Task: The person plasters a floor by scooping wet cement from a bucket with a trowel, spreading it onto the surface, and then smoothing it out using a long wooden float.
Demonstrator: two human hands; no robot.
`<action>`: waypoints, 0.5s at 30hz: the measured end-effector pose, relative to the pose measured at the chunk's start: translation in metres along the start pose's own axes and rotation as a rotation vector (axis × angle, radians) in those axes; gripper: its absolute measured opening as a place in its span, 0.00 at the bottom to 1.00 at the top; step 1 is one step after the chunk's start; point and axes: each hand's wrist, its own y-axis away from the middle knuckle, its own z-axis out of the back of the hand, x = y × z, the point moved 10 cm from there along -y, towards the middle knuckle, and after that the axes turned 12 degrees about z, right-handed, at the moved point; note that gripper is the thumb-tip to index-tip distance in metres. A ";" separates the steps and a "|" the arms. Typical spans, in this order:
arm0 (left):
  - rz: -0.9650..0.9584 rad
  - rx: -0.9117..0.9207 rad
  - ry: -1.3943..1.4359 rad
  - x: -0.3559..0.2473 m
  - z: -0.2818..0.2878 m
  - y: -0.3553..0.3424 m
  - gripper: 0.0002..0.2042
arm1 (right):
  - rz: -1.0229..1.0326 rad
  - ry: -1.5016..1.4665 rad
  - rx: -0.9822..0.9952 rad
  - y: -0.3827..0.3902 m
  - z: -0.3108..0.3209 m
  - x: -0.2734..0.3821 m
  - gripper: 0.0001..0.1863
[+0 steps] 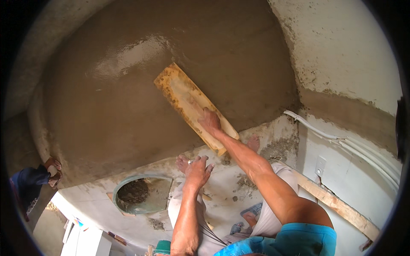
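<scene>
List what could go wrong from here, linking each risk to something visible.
The long yellow float in the right hand might gouge the glossy wet mortar if an edge tilts. A bare foot near the mortar's border could smudge it. Crumbly debris beside it could get dragged in.

A bright blue short-sleeved shirt (258,245) is worn, its sleeve (305,237) toward five o'clock edged with a stitched hem (311,227) and marked by a dark smudge (317,247). Pale trousers (267,222) are worn below. Near seven o'clock, the left hand (197,171) is fitted with a silvery ring (190,162).
</scene>
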 end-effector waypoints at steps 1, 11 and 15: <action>-0.002 -0.005 -0.003 -0.001 -0.001 0.002 0.18 | 0.035 0.019 -0.016 -0.001 0.001 0.000 0.22; 0.020 0.034 0.037 -0.016 -0.006 0.003 0.19 | 0.090 0.032 -0.039 -0.044 -0.003 0.011 0.20; 0.013 -0.008 -0.021 -0.024 -0.001 0.002 0.19 | 0.119 0.048 -0.037 -0.057 -0.004 0.020 0.17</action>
